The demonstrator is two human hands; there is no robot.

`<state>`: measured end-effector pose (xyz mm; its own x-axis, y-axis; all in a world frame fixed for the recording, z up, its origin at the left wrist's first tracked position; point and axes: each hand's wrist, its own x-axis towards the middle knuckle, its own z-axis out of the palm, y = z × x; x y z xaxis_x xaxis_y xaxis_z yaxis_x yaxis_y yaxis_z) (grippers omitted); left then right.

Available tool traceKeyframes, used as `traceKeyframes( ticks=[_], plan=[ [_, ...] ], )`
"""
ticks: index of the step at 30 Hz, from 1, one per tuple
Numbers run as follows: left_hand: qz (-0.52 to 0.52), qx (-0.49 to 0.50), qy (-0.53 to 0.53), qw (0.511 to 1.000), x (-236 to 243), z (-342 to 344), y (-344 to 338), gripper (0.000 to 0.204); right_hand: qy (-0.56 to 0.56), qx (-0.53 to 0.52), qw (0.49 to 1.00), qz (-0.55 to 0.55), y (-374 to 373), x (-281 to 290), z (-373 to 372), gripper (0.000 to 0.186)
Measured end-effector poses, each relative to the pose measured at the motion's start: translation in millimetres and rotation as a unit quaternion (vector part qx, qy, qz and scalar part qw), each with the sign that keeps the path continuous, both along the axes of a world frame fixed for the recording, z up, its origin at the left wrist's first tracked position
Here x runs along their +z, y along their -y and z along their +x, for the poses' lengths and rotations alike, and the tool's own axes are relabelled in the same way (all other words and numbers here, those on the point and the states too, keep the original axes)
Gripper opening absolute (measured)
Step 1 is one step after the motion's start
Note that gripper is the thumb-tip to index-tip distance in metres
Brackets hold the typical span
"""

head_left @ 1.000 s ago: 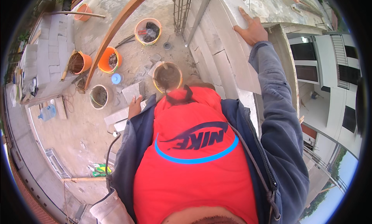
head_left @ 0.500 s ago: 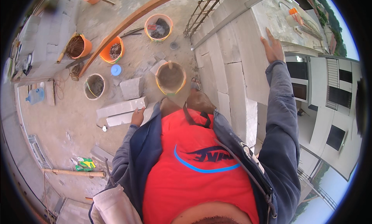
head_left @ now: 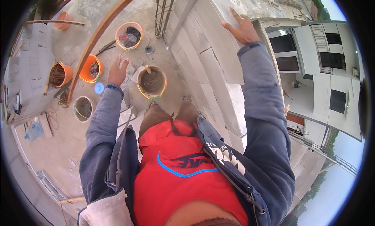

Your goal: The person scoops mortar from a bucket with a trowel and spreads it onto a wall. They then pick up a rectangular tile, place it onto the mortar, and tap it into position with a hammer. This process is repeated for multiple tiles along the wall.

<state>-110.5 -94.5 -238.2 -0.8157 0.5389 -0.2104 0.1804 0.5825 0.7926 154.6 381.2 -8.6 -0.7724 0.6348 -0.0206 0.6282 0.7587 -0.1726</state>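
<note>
My right hand (head_left: 244,30) is spread, fingers apart, on or just over the top edge of a pale block wall (head_left: 223,62) at upper right. My left hand (head_left: 118,73) is raised in the middle left of the view with open fingers, holding nothing. Around it lie a round bucket of grey mortar (head_left: 151,83) with a handled tool in it, an orange bucket of rubble (head_left: 94,69) and a blue lid (head_left: 99,88). A metal straightedge (head_left: 183,19) leans along the wall. Below me are my legs, red shorts or shirt and dark open jacket.
A curved-looking wooden beam (head_left: 92,42) crosses the upper left. Rebar cage (head_left: 161,13), more buckets (head_left: 127,34), stacked blocks (head_left: 27,58), a water jug (head_left: 32,132) and bamboo (head_left: 70,200) surround me. A white building (head_left: 324,97) stands beyond the wall on the right.
My left hand has risen from low by my side to out in front, above the buckets. My right hand stays at the wall top with its fingers spread. The view has shifted slightly.
</note>
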Motion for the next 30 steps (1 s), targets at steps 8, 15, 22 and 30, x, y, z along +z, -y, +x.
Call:
traceKeyframes(
  ticks=[8,15,22,30],
  plan=[
    [-0.108,0.048,0.174,0.978,-80,185,79,0.075,0.018,0.008,0.999,0.046,55,-6,128,0.098],
    [-0.110,0.077,0.301,0.944,-81,329,67,0.080,-0.028,-0.001,0.998,0.058,57,-16,124,0.093],
    [-0.107,0.041,0.236,0.965,-94,281,7,0.080,-0.019,-0.006,0.998,0.057,54,-15,124,0.092],
    [-0.011,0.071,0.277,0.958,-20,240,-98,0.070,-0.022,-0.014,0.998,0.059,52,-16,123,0.092]
  ],
)
